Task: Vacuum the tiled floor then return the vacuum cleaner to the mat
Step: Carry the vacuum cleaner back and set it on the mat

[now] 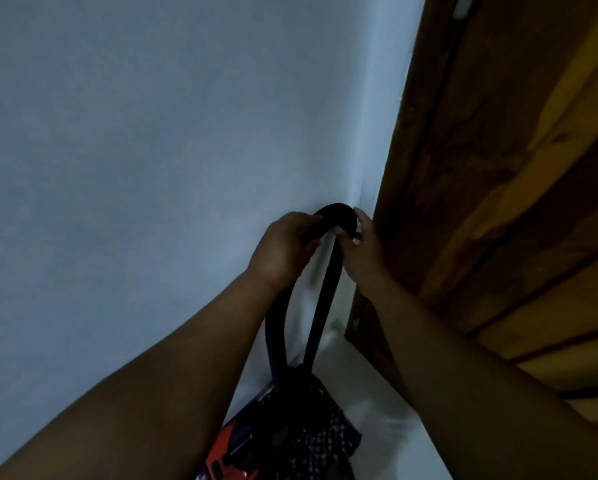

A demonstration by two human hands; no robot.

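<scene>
Both hands grip the black looped strap (pixel 337 216) high against the pale wall (pixel 117 150), left hand (pixel 283 249) closed around its left side, right hand (pixel 361 245) pinching its right, while the vacuum cleaner's whereabouts cannot be told.

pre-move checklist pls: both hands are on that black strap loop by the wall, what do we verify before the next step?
1. Left hand grips the black strap loop: ok.
2. Right hand on the loop: fingers touch it, full grip cannot tell.
3. Patterned bag hangs below the straps: ok.
4. Hook or peg on the pale wall behind the loop: cannot tell, hidden.
5. Clearance from the wooden door: right hand sits close beside it, cannot tell.
6. Vacuum cleaner located: cannot tell; red object at bottom edge unclear.
</scene>
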